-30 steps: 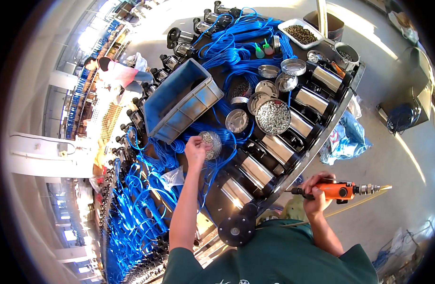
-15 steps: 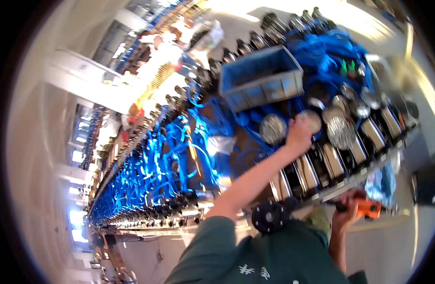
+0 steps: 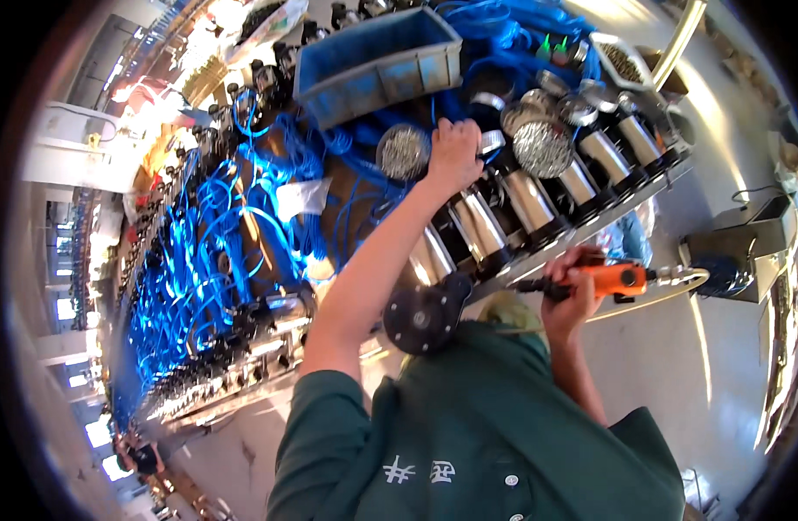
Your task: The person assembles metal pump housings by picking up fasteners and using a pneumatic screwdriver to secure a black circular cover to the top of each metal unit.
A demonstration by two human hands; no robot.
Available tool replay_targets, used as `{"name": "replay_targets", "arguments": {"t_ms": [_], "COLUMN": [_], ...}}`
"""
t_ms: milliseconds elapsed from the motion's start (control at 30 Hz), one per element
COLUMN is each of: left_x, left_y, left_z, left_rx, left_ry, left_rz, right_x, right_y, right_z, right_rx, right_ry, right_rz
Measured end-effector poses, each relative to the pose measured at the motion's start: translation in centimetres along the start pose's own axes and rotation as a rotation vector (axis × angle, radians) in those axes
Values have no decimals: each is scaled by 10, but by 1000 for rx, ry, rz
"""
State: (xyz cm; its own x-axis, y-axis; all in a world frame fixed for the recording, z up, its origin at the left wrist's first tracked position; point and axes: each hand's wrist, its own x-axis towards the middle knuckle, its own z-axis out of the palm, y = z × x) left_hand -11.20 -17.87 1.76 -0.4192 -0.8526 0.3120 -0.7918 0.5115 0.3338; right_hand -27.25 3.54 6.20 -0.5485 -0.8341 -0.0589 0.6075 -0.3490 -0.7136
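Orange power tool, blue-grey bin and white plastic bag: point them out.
Orange power tool (image 3: 611,280), head view: on its orange body.
Blue-grey bin (image 3: 383,85), head view: on its near wall.
White plastic bag (image 3: 302,198), head view: on its middle.

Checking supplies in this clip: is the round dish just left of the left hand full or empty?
Not empty: small silvery pieces spread across the round dish. How deep they lie, I cannot tell.

Head-worn wide fisheye, facing down
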Motion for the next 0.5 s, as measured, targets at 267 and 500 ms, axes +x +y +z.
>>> {"name": "replay_targets", "arguments": {"t_ms": [267, 500], "left_x": [-199, -252], "left_y": [74, 87], "left_z": [-204, -166], "left_rx": [-827, -85], "left_ry": [25, -116], "left_rz": [-595, -500], "right_x": [3, -5], "right_y": [18, 22], "right_z": [-6, 0], "right_rx": [74, 30], "right_ry": [16, 3], "right_rz": [57, 167]}}
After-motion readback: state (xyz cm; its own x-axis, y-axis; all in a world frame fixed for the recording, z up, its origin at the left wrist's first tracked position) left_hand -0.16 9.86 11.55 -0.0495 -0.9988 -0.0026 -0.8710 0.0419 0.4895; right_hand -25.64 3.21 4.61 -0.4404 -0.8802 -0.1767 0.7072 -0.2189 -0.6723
